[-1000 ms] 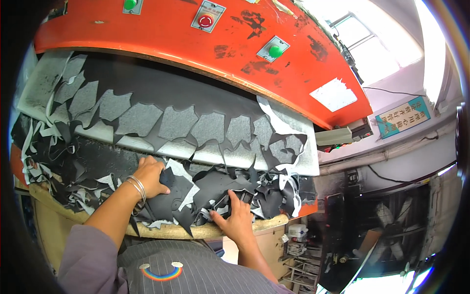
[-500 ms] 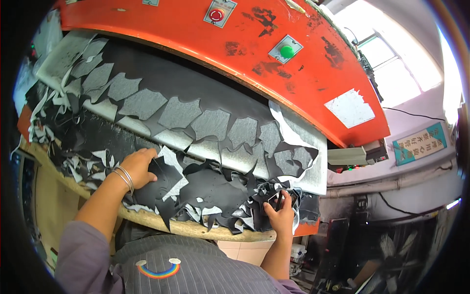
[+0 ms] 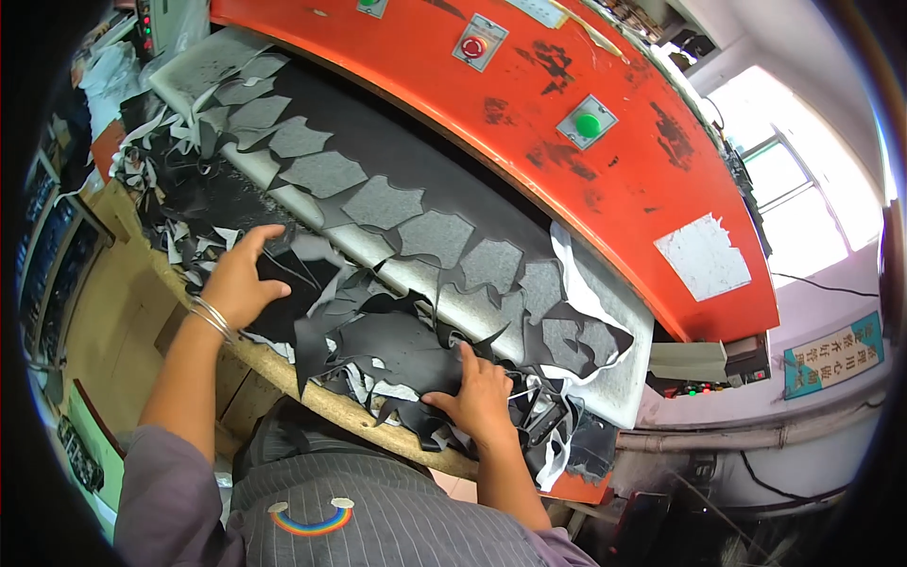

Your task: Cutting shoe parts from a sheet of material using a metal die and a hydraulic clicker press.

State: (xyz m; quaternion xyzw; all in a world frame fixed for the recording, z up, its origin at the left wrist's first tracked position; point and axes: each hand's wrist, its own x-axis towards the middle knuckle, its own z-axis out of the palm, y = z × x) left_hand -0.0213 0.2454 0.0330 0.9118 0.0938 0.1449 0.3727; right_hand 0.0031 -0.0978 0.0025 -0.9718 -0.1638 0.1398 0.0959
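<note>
Left hand (image 3: 238, 282): lies flat on the black scrap sheet (image 3: 378, 345), fingers spread and stretched toward the far edge; it grips nothing; two thin bangles (image 3: 212, 317) ring the wrist.
Right hand (image 3: 482, 395): presses down on the same dark material nearer the person's body, fingers extended and slightly apart, forefinger pointing up toward the grey cut-outs; no grasp can be seen (the fingertips rest on top of the sheet, not under it).
Black scrap sheet: a ragged, cut-through layer of dark material, lying on the pale cutting bed (image 3: 619, 397) between the two hands and spilling over the near edge of the wooden bench (image 3: 283, 364); its loose tongues curl up in places.
Grey cut pieces (image 3: 439, 236): a curved row of jagged, similar shapes lying side by side on the bed, just beyond both hands; they run from upper left to lower right.
Press head (image 3: 567, 180): a large orange beam overhanging the bed, paint chipped; it carries a red button (image 3: 472, 45) and a green button (image 3: 588, 124).
Clothing: a striped grey garment with a small rainbow patch (image 3: 314, 520) shows at the lower edge.
</note>
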